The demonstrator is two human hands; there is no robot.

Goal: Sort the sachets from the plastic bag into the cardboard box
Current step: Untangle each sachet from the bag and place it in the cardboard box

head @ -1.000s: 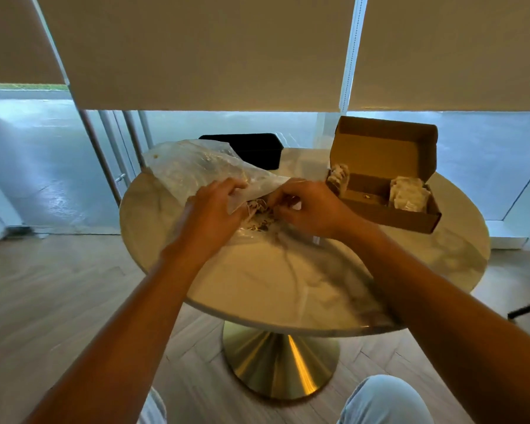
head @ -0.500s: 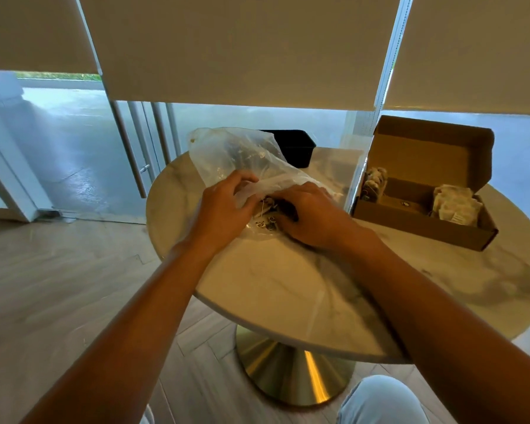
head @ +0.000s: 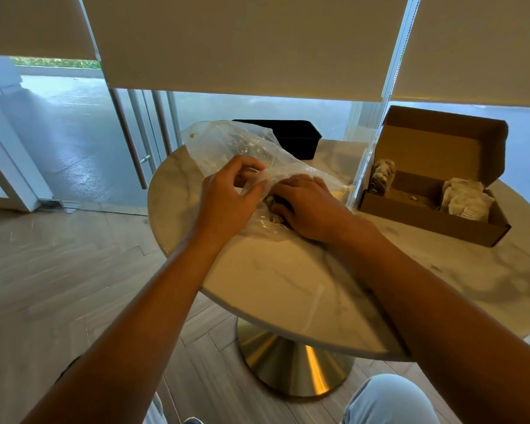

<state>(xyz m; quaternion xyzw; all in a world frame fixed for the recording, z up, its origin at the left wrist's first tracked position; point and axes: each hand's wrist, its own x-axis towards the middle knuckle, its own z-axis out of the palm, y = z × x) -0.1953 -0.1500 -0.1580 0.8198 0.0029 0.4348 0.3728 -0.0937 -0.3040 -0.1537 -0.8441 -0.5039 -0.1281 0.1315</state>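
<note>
Head view: plastic bag (head: 227, 145) lies on the round marble table (head: 288, 286), far-left part of the top, mouth facing the person. Left hand (head: 227, 197) pinches the bag's upper edge between thumb and curled fingers, holding the mouth up. Right hand (head: 306, 206) is pushed into the opening, fingers curled down over the dark sachets in bag (head: 273, 201); can't tell if it actually has one gripped, fingertips are hidden by plastic and the hand itself. Cardboard box (head: 435, 221) sits on the table's right side, lid flipped up at the far edge. Inside: dark sachets (head: 381, 175) stacked at the left end, pale sachets (head: 465, 200) at the right end, bare gap between them. Black tray (head: 294, 139) at the table's far edge, just behind the bag.
</note>
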